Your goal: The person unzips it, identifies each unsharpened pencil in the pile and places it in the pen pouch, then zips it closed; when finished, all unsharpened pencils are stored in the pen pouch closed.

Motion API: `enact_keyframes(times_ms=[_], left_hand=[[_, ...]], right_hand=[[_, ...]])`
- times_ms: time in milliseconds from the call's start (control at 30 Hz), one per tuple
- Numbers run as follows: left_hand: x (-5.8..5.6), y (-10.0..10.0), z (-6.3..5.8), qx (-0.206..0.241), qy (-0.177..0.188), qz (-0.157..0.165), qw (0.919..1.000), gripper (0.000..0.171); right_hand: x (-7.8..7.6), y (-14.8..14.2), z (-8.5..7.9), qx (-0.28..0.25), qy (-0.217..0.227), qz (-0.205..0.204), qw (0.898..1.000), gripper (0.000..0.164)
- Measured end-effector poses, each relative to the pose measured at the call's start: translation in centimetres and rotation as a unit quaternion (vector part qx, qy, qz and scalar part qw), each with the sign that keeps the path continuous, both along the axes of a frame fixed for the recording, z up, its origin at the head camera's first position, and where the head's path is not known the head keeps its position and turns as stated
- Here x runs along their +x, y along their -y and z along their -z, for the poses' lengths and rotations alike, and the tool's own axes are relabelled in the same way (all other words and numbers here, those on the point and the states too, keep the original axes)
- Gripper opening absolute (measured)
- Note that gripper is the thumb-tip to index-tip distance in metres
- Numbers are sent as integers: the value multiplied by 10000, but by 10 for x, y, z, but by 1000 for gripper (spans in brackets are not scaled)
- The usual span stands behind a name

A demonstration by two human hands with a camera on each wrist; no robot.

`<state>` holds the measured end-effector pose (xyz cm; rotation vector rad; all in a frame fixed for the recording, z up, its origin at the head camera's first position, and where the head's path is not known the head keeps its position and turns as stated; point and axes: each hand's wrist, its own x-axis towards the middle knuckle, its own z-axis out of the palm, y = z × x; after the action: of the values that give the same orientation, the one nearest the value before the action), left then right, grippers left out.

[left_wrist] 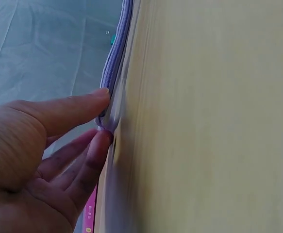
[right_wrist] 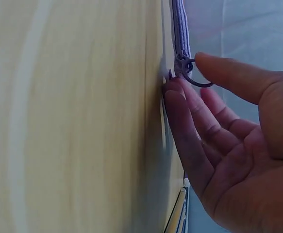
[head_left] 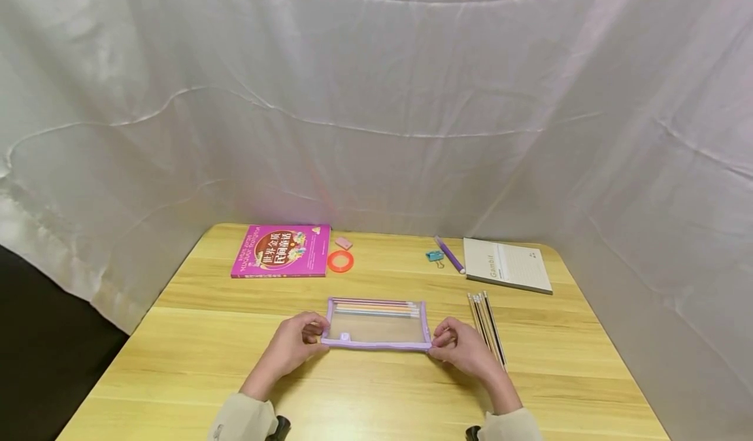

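A clear pencil case [head_left: 376, 328] with lilac edging lies on the wooden table, its zipped edge towards me. Several pencils [head_left: 376, 309] show through its far part, and a small pale patch [head_left: 345, 337] is near the left front corner. My left hand [head_left: 296, 343] pinches that corner between thumb and forefinger, seen closely in the left wrist view. At the opposite front corner, my right hand [head_left: 465, 347] holds the case by thumb and fingertips. In the right wrist view, the thumb touches the zipper's ring pull [right_wrist: 198, 83] beside the slider.
Beyond the case lie a pink book [head_left: 282, 251], a pink eraser [head_left: 344, 243], an orange-red tape ring [head_left: 340, 261], a teal binder clip [head_left: 435, 256], a purple pen [head_left: 450, 255] and a notebook [head_left: 508, 264]. Several pencils [head_left: 485, 320] lie beside my right hand. Grey curtains [head_left: 376, 101] surround the table.
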<state>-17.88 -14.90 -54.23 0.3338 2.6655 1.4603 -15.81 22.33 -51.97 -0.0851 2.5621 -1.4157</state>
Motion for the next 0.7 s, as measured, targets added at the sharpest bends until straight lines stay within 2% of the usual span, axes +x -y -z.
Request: enact_keyframes(times_ms=[200, 367, 700], left_hand=[[0, -2, 2, -41, 76, -137, 9999, 40], [-1, -5, 4, -86, 63, -202, 9997, 41], [-3, -6, 5, 60, 157, -317, 9994, 46]], right_hand=[[-3, 3, 4, -2, 62, 57, 10000, 47], [-4, 4, 4, 87, 18, 147, 9999, 45], [-8, 6, 6, 293, -187, 72, 9994, 39]])
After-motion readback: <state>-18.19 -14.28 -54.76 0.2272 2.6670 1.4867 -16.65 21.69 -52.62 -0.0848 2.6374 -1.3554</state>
